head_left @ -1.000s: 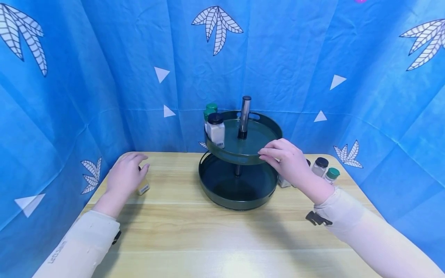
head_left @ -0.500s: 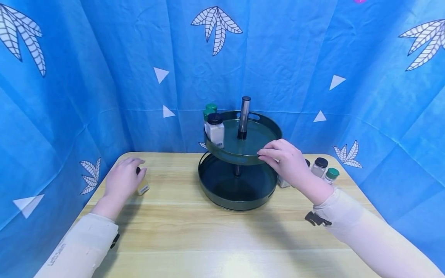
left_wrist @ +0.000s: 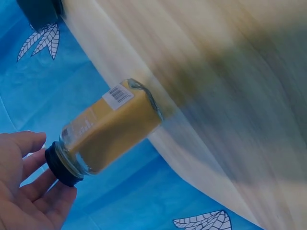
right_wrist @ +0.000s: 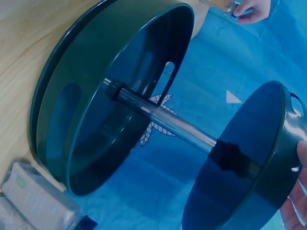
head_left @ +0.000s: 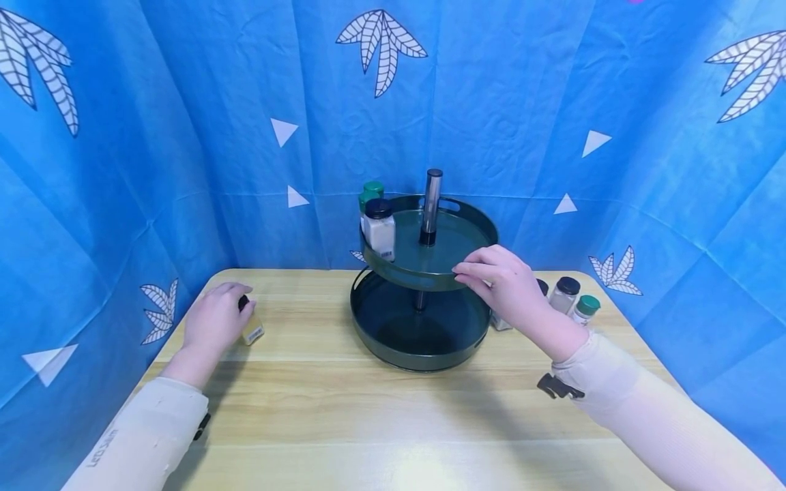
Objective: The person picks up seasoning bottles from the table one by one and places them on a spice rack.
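Observation:
A glass spice jar (left_wrist: 112,129) of yellow powder, with a black cap, stands on the table at the left. My left hand (head_left: 211,317) is at its cap, the fingers spread about it; the left wrist view shows the thumb apart from the cap. In the middle stands a dark green two-tier turntable (head_left: 424,354) with a metal post (head_left: 432,198). With thumb and fingers, my right hand (head_left: 506,283) pinches the upper tier's rim at the front right. A white-filled jar (head_left: 379,235) with a black cap and green-capped jars (head_left: 372,191) stand on that tier's left side.
Behind my right forearm are more jars on the table: a black-capped jar (head_left: 565,293), a green-capped jar (head_left: 586,309) and others partly hidden. A blue patterned curtain (head_left: 510,102) surrounds the wooden table (head_left: 344,423) at the back and sides.
My left hand has lowered slightly towards the yellow jar's cap, and more of the jar shows. The right hand and the turntable stay nearly as they were.

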`<state>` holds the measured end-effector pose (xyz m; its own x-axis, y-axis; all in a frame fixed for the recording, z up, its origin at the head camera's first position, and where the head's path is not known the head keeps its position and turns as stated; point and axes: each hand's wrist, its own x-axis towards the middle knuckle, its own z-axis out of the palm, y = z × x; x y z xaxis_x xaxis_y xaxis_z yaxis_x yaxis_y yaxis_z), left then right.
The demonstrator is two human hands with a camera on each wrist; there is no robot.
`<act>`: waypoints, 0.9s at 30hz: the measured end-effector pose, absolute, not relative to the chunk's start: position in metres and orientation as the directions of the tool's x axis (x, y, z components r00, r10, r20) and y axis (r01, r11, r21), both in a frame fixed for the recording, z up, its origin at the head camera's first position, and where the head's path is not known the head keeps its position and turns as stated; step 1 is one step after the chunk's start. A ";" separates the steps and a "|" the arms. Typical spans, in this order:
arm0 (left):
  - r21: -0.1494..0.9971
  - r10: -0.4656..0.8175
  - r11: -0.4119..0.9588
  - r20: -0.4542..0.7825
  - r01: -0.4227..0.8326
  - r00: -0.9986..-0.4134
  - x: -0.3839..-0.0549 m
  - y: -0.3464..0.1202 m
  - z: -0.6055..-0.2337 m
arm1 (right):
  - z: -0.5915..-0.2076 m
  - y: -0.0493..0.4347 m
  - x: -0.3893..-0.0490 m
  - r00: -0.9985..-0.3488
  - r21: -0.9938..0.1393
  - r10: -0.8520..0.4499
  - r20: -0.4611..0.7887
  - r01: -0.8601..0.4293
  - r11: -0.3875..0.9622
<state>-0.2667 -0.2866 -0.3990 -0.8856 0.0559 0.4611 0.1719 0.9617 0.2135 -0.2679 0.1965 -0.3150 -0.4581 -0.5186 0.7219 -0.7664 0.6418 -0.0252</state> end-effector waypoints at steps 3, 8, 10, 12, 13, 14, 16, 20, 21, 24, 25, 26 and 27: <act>0.216 0.051 0.963 0.445 0.163 -0.894 -0.266 -0.288 -0.399 | -0.315 0.196 -0.268 -0.457 -0.023 -0.518 0.723 -0.765 0.643; 0.228 0.041 0.963 0.412 0.147 -0.910 -0.266 -0.289 -0.398 | -0.314 0.195 -0.267 -0.463 -0.028 -0.515 0.721 -0.763 0.646; 0.228 0.041 0.963 0.404 0.144 -0.914 -0.267 -0.290 -0.398 | -0.314 0.195 -0.266 -0.466 -0.032 -0.514 0.720 -0.762 0.646; 0.224 0.045 0.964 0.399 0.145 -0.916 -0.267 -0.290 -0.398 | -0.314 0.195 -0.266 -0.469 -0.033 -0.514 0.718 -0.761 0.648; 0.223 0.047 0.964 0.397 0.146 -0.916 -0.267 -0.291 -0.398 | -0.314 0.195 -0.266 -0.470 -0.033 -0.514 0.718 -0.760 0.649; 0.222 0.050 0.964 0.395 0.148 -0.917 -0.267 -0.291 -0.398 | -0.315 0.195 -0.266 -0.471 -0.033 -0.513 0.718 -0.759 0.650; 0.224 0.055 0.963 0.388 0.152 -0.920 -0.267 -0.292 -0.397 | -0.315 0.195 -0.266 -0.473 -0.034 -0.511 0.718 -0.757 0.652; 0.237 0.056 0.960 0.361 0.149 -0.931 -0.267 -0.292 -0.395 | -0.317 0.195 -0.267 -0.476 -0.038 -0.509 0.718 -0.756 0.653; 0.240 0.054 0.960 0.352 0.146 -0.934 -0.267 -0.292 -0.395 | -0.317 0.194 -0.267 -0.475 -0.038 -0.508 0.718 -0.756 0.653; 0.245 0.049 0.960 0.322 0.133 -0.946 -0.268 -0.292 -0.393 | -0.316 0.194 -0.267 -0.472 -0.037 -0.506 0.722 -0.756 0.653; 0.247 0.047 0.960 0.311 0.129 -0.949 -0.268 -0.291 -0.392 | -0.316 0.194 -0.267 -0.472 -0.036 -0.505 0.723 -0.756 0.654; 0.249 0.045 0.960 0.300 0.124 -0.953 -0.269 -0.291 -0.392 | -0.316 0.194 -0.267 -0.472 -0.037 -0.504 0.723 -0.755 0.654; 0.252 0.043 0.960 0.289 0.119 -0.956 -0.269 -0.291 -0.391 | -0.316 0.193 -0.267 -0.472 -0.038 -0.503 0.724 -0.755 0.654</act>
